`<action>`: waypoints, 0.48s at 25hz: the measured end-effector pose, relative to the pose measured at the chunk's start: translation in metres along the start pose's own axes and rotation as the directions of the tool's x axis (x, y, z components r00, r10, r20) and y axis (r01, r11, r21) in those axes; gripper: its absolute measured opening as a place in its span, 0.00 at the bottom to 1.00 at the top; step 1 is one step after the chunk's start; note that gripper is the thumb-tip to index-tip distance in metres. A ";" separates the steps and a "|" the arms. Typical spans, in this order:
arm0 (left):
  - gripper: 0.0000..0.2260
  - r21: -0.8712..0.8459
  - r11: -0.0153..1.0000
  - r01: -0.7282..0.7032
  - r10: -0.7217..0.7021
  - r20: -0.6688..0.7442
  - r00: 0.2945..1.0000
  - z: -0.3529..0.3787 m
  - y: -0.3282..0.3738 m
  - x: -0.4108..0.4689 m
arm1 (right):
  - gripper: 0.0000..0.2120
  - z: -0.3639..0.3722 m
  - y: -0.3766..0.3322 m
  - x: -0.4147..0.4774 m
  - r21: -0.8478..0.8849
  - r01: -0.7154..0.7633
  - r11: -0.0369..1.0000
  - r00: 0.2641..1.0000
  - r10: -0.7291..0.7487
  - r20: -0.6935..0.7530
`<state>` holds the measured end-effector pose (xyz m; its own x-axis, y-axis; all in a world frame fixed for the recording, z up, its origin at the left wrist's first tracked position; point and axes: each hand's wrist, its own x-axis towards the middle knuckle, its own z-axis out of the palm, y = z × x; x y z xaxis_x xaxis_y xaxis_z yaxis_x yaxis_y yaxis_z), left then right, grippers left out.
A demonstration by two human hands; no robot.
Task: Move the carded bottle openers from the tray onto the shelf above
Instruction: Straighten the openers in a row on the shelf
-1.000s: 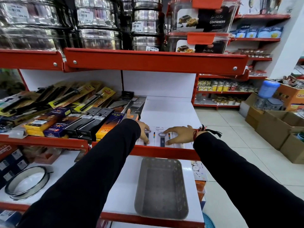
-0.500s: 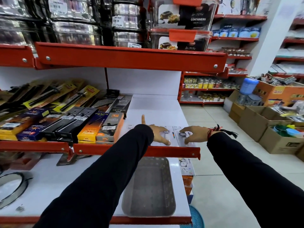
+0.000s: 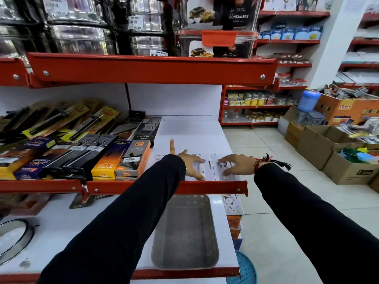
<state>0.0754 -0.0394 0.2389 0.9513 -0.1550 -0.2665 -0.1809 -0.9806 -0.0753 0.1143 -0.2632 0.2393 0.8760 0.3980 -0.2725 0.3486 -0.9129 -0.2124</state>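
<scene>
I note two carded openers (image 3: 207,167) side by side on shelf (image 3: 196,136), right of boxed lighters (image 3: 131,160); tray (image 3: 184,232) on the lower shelf nearer.

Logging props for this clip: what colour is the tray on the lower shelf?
Grey, with nothing visible in it; the tray shows in the head view, below the red shelf edge.

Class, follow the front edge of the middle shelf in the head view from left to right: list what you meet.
Blue box → black boxes → orange Fudeda box → lighter box → left hand → right hand.
</scene>
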 end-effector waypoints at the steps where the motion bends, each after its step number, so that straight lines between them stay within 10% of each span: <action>1: 0.40 0.005 1.000 0.001 -0.001 0.003 1.000 0.001 -0.001 0.000 | 0.30 0.000 -0.001 0.000 -0.006 -0.001 1.000 1.000 0.001 0.000; 12: 0.37 0.035 0.999 -0.013 0.015 -0.064 0.998 0.000 0.006 -0.008 | 0.32 -0.002 -0.002 -0.006 -0.040 -0.003 0.999 1.000 0.004 0.013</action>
<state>0.0665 -0.0440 0.2411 0.9625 -0.1769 -0.2055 -0.2014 -0.9738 -0.1053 0.1087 -0.2642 0.2430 0.8729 0.3958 -0.2852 0.3588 -0.9170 -0.1743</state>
